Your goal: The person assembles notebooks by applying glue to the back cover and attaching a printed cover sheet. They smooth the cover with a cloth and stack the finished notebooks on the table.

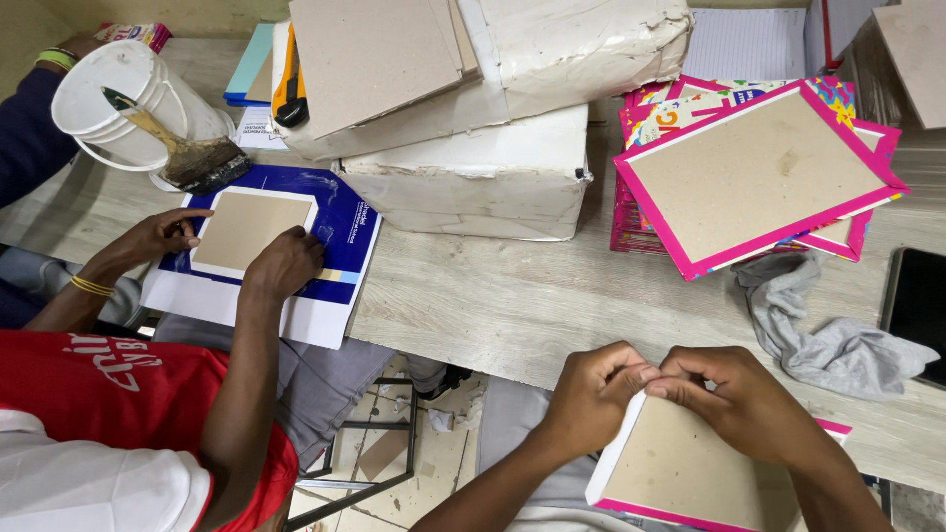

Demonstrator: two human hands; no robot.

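My left hand point(591, 394) and my right hand point(734, 399) meet at the top edge of a board-backed book with a pink-edged cover point(690, 468), which lies at the near edge of the wooden table point(493, 286). The fingertips of both hands pinch its top edge between them. The brown board back faces up. The book's lower part runs out of view.
A co-worker on the left presses both hands point(227, 251) on a blue cover sheet with a brown board point(251, 229). A white bucket with a brush point(138, 103), white wrapped bundles point(473, 177), a pink cover stack point(759, 172), a grey cloth point(828, 335) and a dark tablet point(916, 310) surround us.
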